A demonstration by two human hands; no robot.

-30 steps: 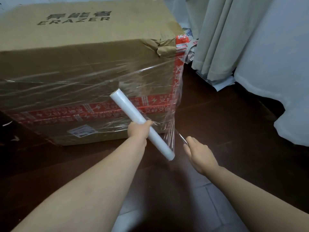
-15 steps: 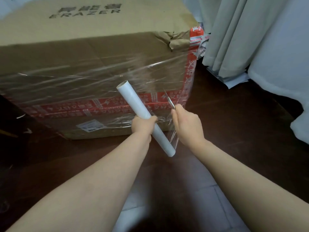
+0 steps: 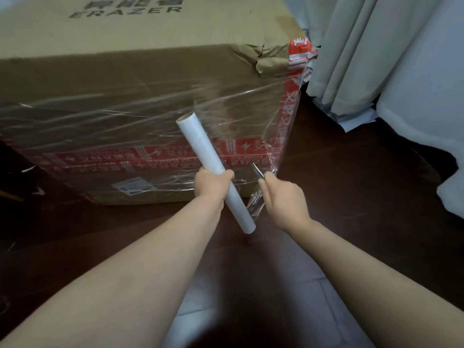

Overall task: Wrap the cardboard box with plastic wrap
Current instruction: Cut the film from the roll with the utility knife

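Note:
A large brown cardboard box (image 3: 130, 79) with red tape stands on the dark floor, its near side covered in clear plastic wrap (image 3: 120, 126). My left hand (image 3: 212, 185) grips a white roll of plastic wrap (image 3: 200, 146), tilted with its upper end to the left, in front of the box's lower right part. A strip of film (image 3: 266, 187) stretches from the roll to the box's right corner. My right hand (image 3: 282, 198) is closed on a small blade (image 3: 258, 171), whose tip points up-left at that film.
Grey curtains (image 3: 364, 54) hang right of the box, with white fabric (image 3: 426, 101) beyond and papers (image 3: 351, 121) on the floor beneath. Dark wooden floor (image 3: 351, 197) surrounds the box; paler tiles (image 3: 288, 297) lie between my arms.
My right hand with the blade rose from the floor side to the film by the roll, then dropped slightly along it. The roll stayed held in the left hand; the view shifted closer.

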